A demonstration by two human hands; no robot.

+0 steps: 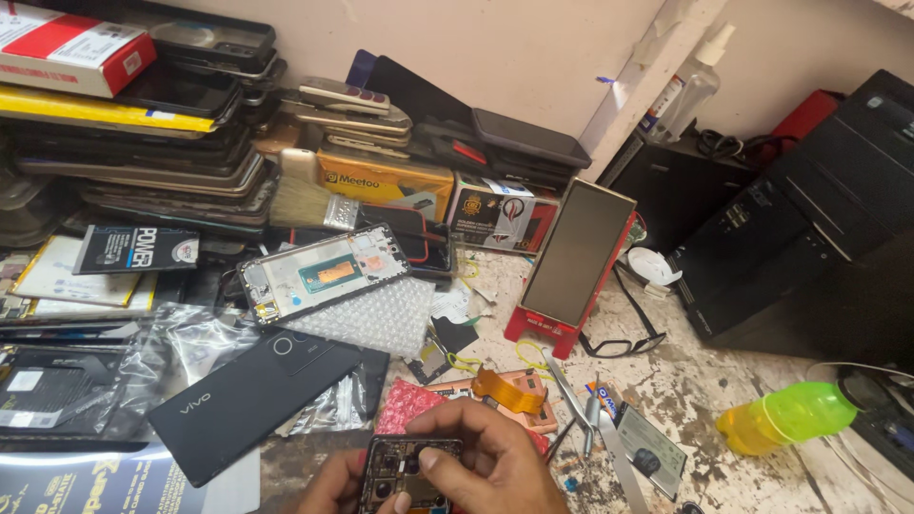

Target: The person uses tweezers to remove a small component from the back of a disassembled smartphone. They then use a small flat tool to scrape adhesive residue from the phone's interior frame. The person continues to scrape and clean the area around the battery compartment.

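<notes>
Opened phone frame [409, 471] sits bottom centre of the frame, camera end up, tilted toward the head cam so the internals show. Left hand [335, 487] cups it from below-left, steadying; right hand [490, 457] wraps over the right edge, fingers curled, thumb pressed on the board, gripping. Just beside: orange flex part [509, 388], tweezers [571, 405]. Black back cover [252, 400] lies left on the desk [705, 381].
</notes>
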